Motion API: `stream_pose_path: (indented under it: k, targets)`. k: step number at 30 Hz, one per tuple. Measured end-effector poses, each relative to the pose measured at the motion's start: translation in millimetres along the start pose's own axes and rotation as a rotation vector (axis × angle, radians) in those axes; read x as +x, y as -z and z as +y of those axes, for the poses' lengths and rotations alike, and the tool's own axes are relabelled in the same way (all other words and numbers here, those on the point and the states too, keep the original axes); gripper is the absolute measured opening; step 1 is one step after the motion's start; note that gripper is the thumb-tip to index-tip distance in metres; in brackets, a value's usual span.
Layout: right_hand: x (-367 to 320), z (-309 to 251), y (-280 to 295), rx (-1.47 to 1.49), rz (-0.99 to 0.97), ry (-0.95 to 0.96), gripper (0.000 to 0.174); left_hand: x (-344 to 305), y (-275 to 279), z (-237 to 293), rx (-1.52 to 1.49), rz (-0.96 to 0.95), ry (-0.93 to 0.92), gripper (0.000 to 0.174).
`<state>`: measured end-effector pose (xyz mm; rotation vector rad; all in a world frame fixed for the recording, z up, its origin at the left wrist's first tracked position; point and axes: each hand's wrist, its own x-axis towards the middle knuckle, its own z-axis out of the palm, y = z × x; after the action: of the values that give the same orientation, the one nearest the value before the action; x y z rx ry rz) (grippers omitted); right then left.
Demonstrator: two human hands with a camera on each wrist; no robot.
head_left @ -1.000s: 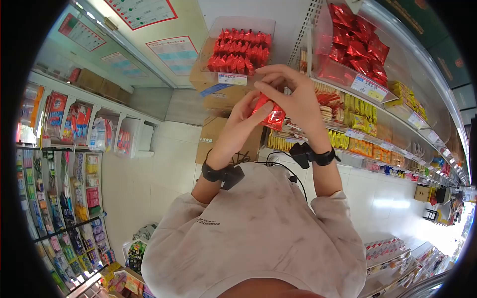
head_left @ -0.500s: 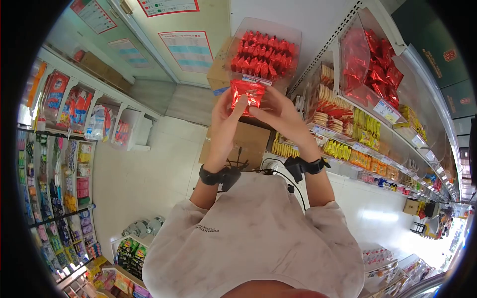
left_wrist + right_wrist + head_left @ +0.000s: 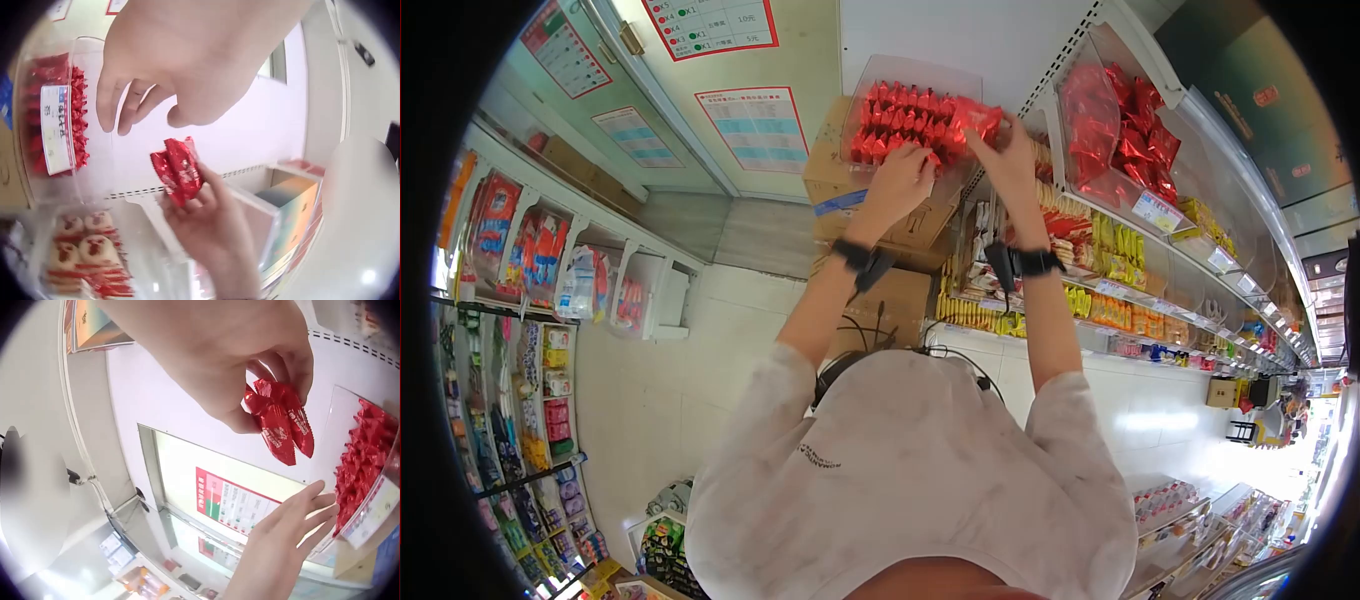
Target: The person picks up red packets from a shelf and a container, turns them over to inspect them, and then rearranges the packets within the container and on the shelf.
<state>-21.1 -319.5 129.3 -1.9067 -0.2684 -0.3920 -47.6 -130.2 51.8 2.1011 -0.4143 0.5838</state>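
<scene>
Right wrist view | beside the clear bin [image 3: 342, 411], our right hand [image 3: 231, 359], nearly closed, pinches two red packets [image 3: 282, 425] | our left hand [image 3: 272, 544], near bin, is half open, empty | slippery wrappers may let one packet drop

The right hand [image 3: 1008, 168] holds red wrapping [image 3: 977, 120], blurred, at the right side of a clear bin [image 3: 920, 70] with rows of red packets [image 3: 900, 108], while the left hand [image 3: 900, 182] is at the bin's near edge, its fingers bent. A cardboard box [image 3: 825, 150] shows along the bin's left and near sides, and red-bordered notices [image 3: 752, 130] hang farther left; shelves [image 3: 1090, 195] with red and yellow packets stand to the right.
</scene>
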Motion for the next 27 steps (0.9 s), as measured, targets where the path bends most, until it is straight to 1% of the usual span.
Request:
stream_pose_path:
  k: [2,3,4,5,6,7,8,9,11,12,14,15,17,20,22,24,26,27]
  targets:
    - [21,6,-7,-0.256,0.035,0.102,0.067,18,-34,-25,0.178,-0.001,-0.288,0.038]
    - [29,7,-9,-0.381,0.059,0.158,0.066,16,-39,-34,0.272,-0.126,-0.258,0.040]
    - [33,9,-14,-0.417,0.027,0.196,0.063,20,-41,-40,0.369,-0.245,-0.231,0.043]
    - [36,13,-20,-0.485,-0.012,0.217,0.056,27,-44,-47,0.468,-0.363,-0.203,0.045]
    - [40,12,-24,-0.587,-0.112,0.181,0.057,31,-41,-53,0.492,-0.481,-0.154,0.049]
    - [44,16,-29,-0.686,-0.208,0.136,0.058,32,-40,-60,0.546,-0.432,-0.309,0.047]
    - [45,27,-39,-0.732,-0.183,0.209,0.056,36,-40,-68,0.584,-0.503,-0.258,0.046]
    - [50,39,-46,-0.828,-0.250,0.201,0.054,35,-27,-52,0.624,-0.579,-0.206,0.046]
    - [57,57,-57,-1.015,-0.393,0.162,0.051,29,-18,-45,0.503,-0.478,-0.189,0.044]
    - [57,61,-59,-1.019,-0.467,0.155,0.048,26,-17,-40,0.431,-0.422,-0.176,0.044]
    - [58,59,-62,-1.048,-0.621,0.162,0.042,21,-22,-51,0.437,-0.377,-0.233,0.043]
    - [57,64,-67,-1.015,-0.590,0.144,0.039,19,-24,-56,0.436,-0.348,-0.256,0.043]
    - [54,83,-81,-0.954,-0.544,0.114,0.033,20,-25,-54,0.416,-0.297,-0.239,0.046]
    - [48,99,-89,-0.792,-0.479,-0.037,0.030,16,-25,-51,0.333,-0.240,-0.192,0.049]
    - [46,121,-107,-0.750,-0.323,-0.183,0.026,18,-24,-53,0.265,-0.206,-0.172,0.051]
    - [50,133,-112,-0.720,-0.269,-0.186,0.024,20,-22,-52,0.254,-0.234,-0.164,0.053]
    - [47,141,-105,-0.703,-0.329,-0.058,0.023,18,-20,-51,0.277,-0.230,-0.157,0.055]
    - [46,120,-94,-0.641,-0.465,-0.184,0.023,17,-21,-49,0.304,-0.208,-0.155,0.056]
